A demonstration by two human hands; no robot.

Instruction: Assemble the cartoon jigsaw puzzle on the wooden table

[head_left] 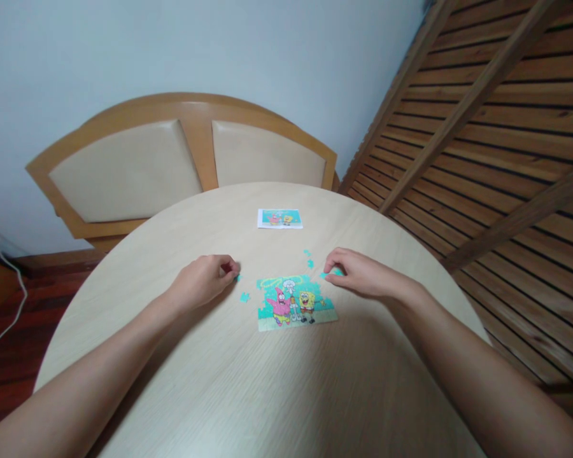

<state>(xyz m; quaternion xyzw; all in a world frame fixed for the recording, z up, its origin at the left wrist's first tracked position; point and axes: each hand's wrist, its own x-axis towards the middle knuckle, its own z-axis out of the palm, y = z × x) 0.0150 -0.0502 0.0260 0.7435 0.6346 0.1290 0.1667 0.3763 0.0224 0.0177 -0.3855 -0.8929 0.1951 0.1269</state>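
Observation:
A partly assembled cartoon jigsaw puzzle (296,303) lies flat in the middle of the round light-wood table (267,394). My left hand (205,280) rests to its left, fingers curled, pinching a small teal puzzle piece (237,278) at the fingertips. My right hand (363,275) lies at the puzzle's upper right corner, fingers bent down on another teal piece (337,272). One loose teal piece (245,297) lies just left of the puzzle. Two more loose pieces (309,257) lie above it.
A small reference picture card (279,218) lies farther back on the table. Behind the table stands a wooden bench with two beige padded backs (181,165). A slatted wooden wall (496,127) rises on the right. A white cable (9,299) hangs at the far left.

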